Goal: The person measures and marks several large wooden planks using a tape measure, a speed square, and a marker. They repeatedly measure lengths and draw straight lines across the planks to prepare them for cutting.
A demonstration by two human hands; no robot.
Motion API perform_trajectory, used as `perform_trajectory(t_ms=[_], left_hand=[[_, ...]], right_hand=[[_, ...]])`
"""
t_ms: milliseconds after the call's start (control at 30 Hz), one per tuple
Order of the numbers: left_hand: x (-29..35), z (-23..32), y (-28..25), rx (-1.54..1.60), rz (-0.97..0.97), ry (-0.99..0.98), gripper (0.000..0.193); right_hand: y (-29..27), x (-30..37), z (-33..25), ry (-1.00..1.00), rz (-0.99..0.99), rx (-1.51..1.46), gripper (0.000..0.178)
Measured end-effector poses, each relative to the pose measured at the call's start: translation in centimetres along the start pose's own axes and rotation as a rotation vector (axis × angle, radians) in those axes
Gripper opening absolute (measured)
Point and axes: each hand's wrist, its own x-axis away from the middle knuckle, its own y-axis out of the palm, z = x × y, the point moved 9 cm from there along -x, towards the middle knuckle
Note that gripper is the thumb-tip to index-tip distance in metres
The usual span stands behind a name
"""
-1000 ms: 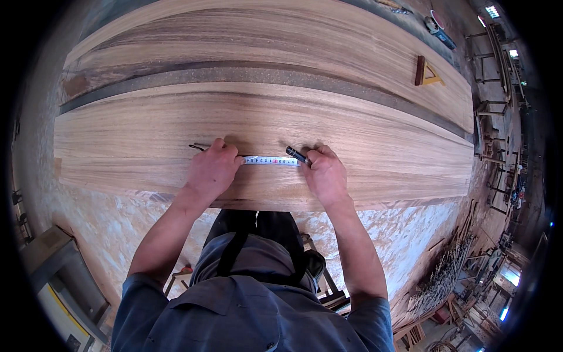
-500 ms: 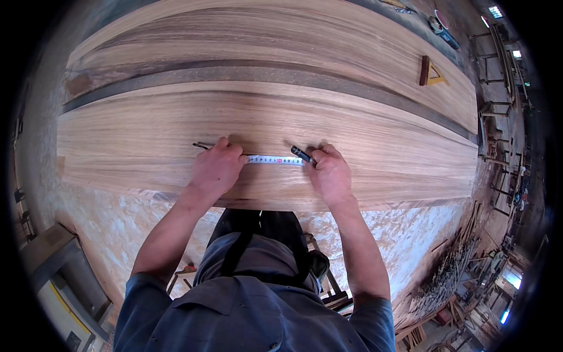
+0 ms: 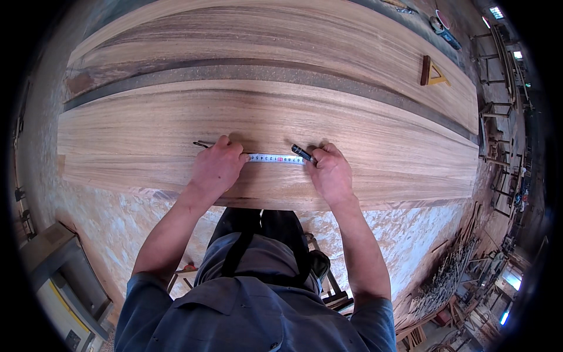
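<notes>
A white tape measure blade [image 3: 274, 158] is stretched flat across the nearer wooden board [image 3: 135, 129]. My left hand [image 3: 218, 167] is closed on its left part; whatever lies under the palm is hidden. Beyond these fingers a thin dark object [image 3: 201, 144] pokes out, too small to name. At the blade's right end, my right hand [image 3: 331, 172] is closed, pinching the tape. A dark pen [image 3: 302, 154] also sticks out of this hand, slanting up and left above the board.
A second wide board [image 3: 252, 35] lies beyond a dark gap. On its right part stands a yellow try square [image 3: 435, 73] with a brown stock. An angle grinder [image 3: 444, 30] is farther back. Grey machinery [image 3: 64, 281] stands at lower left, and scrap wood [image 3: 448, 270] is piled at right.
</notes>
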Motion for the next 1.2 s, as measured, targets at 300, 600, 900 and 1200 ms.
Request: perform_trajectory(t_ms=[300, 600, 900, 1200], left_hand=[[0.02, 0.11, -0.09, -0.015, 0.027, 0.018, 0.025], [-0.05, 0.01, 0.11, -0.035, 0.038, 0.023, 0.025], [-0.02, -0.06, -0.06, -0.01, 0.041, 0.01, 0.026], [-0.09, 0.01, -0.12, 0.005, 0.005, -0.013, 0.025]], right_hand=[[0.16, 0.02, 0.19, 0.016, -0.018, 0.002, 0.021], [0.32, -0.01, 0.31, 0.016, -0.026, 0.003, 0.025], [0.27, -0.04, 0.14, 0.021, -0.036, 0.005, 0.024], [0.15, -0.06, 0.06, -0.021, 0.01, 0.005, 0.023]])
